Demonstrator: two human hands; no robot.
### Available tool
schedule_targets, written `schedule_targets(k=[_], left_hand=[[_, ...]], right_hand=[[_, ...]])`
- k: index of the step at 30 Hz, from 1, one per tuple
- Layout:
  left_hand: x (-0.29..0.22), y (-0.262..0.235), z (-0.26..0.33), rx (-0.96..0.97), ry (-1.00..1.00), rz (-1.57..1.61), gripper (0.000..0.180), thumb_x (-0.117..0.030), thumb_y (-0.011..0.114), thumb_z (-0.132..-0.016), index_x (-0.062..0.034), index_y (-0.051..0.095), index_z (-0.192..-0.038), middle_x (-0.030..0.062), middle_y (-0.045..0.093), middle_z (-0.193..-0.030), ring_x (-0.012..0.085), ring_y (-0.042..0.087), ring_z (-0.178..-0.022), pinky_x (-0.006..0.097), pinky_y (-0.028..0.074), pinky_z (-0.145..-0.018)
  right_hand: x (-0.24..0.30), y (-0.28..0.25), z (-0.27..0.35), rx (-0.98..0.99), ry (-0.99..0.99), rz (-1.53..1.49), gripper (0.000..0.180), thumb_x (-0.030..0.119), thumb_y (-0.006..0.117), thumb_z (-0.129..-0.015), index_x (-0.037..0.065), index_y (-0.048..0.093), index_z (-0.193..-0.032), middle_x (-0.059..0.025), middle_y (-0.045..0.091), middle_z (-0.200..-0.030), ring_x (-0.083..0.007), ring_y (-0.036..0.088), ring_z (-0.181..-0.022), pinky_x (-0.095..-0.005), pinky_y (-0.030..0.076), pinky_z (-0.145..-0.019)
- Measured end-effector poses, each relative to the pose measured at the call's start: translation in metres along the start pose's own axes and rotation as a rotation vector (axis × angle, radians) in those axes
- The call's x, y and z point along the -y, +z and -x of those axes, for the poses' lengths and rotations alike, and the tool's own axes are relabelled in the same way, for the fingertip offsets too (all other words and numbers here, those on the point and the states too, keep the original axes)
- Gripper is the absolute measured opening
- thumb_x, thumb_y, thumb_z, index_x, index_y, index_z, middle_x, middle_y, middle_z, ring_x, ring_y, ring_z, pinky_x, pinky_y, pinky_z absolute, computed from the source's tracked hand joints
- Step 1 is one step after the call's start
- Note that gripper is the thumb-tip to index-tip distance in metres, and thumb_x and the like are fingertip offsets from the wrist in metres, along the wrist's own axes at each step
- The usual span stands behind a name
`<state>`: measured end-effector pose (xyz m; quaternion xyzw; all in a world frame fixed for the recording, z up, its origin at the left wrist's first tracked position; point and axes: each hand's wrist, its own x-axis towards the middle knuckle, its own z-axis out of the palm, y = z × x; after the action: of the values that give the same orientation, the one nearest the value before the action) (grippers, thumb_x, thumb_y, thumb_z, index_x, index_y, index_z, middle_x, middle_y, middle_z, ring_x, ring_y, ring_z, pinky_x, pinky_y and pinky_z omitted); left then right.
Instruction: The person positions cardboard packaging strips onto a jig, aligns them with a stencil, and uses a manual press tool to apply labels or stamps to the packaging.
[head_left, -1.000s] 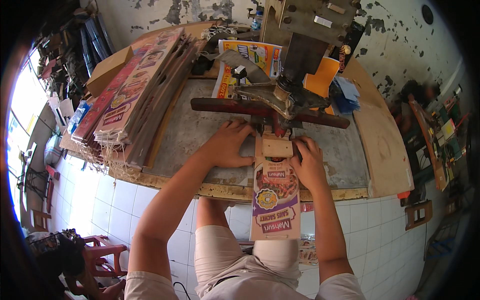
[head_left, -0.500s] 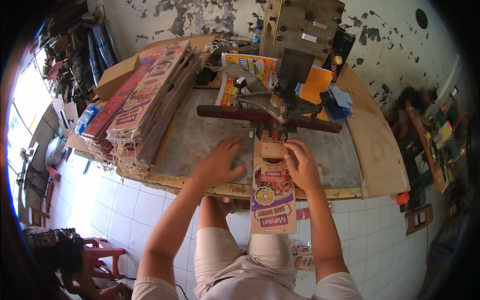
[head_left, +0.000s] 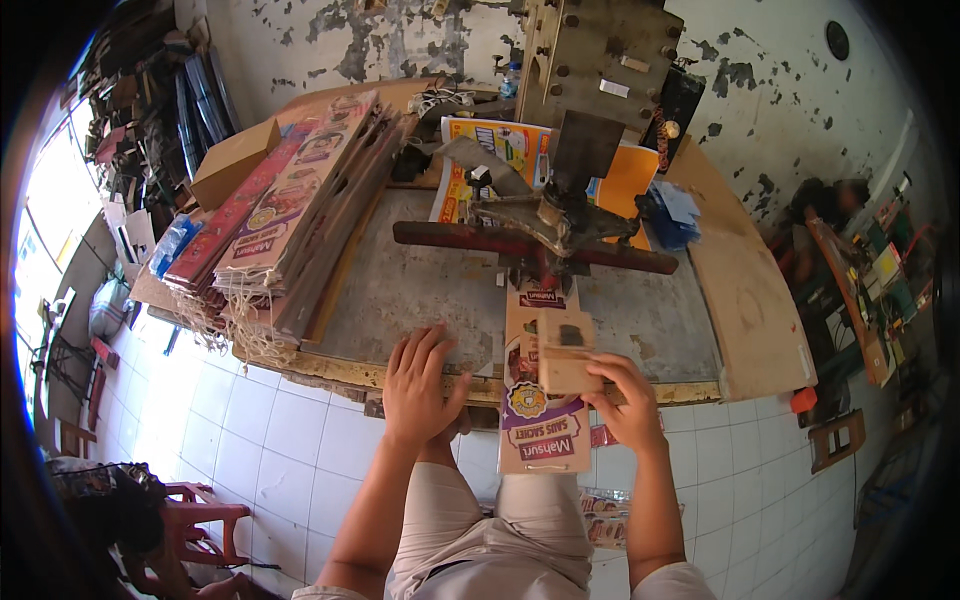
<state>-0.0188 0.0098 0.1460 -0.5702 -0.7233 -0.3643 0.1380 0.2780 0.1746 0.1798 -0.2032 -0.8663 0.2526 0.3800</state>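
A long printed cardboard strip (head_left: 520, 436) lies under the press head (head_left: 548, 215), its near end reaching past the table's front edge. Above the strip, my right hand (head_left: 628, 400) pinches a small tan wooden block (head_left: 565, 374) between thumb and fingers. The block has a dark patch on its face and looks tilted. My left hand (head_left: 422, 385) rests at the front edge of the metal table plate (head_left: 430, 285), to the left of the strip, fingers stretched out and holding nothing.
Stacks of printed cardboard strips (head_left: 290, 215) with strings hanging off stand at the left, beside a brown box (head_left: 232, 165). A red bar (head_left: 450, 234) spans the press. Blue sachets (head_left: 672, 212) lie at the right. A red stool (head_left: 205, 520) stands on the floor.
My right hand has drawn the wooden block back toward me from under the press head, uncovering more of the strip. My left hand has moved nearer, to the table's front edge.
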Motion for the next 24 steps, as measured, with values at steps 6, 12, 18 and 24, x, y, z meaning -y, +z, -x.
schedule_targets(k=[6,12,18,24], left_hand=[[0.014,0.039,0.05,-0.198,0.006,-0.075,0.045,-0.04,0.065,-0.101,-0.0114,0.074,-0.134,0.0125,0.064,-0.162,0.0346,0.057,-0.149,0.052,0.031,-0.128],[0.024,0.064,0.071,-0.294,0.042,-0.164,0.054,-0.051,0.052,-0.108,-0.012,0.075,-0.138,0.0149,0.061,-0.164,0.0387,0.048,-0.156,0.055,0.024,-0.131],[0.029,0.065,0.076,-0.261,0.047,-0.185,0.055,-0.052,0.051,-0.109,-0.0119,0.074,-0.139,0.016,0.059,-0.165,0.0392,0.047,-0.157,0.055,0.021,-0.133],[0.033,0.067,0.078,-0.274,0.062,-0.196,0.056,-0.053,0.05,-0.11,-0.0118,0.074,-0.14,0.0164,0.06,-0.164,0.0394,0.048,-0.156,0.055,0.021,-0.133]], right_hand=[[-0.037,-0.054,0.057,-0.325,0.154,0.265,0.037,0.004,0.088,-0.093,0.004,0.074,-0.127,-0.0141,0.076,-0.133,-0.0331,0.072,-0.127,-0.0457,0.057,-0.108],[-0.077,-0.09,0.071,-0.57,0.326,0.408,0.034,0.01,0.084,-0.099,0.004,0.071,-0.13,-0.0129,0.075,-0.133,-0.0331,0.071,-0.126,-0.045,0.053,-0.111],[-0.096,-0.086,0.08,-0.602,0.348,0.449,0.036,0.011,0.084,-0.1,0.006,0.071,-0.133,-0.0119,0.075,-0.133,-0.0337,0.071,-0.125,-0.0445,0.055,-0.108],[-0.096,-0.069,0.081,-0.645,0.301,0.596,0.035,0.019,0.077,-0.106,0.007,0.07,-0.139,-0.0175,0.062,-0.155,-0.0393,0.054,-0.147,-0.0563,0.043,-0.121]])
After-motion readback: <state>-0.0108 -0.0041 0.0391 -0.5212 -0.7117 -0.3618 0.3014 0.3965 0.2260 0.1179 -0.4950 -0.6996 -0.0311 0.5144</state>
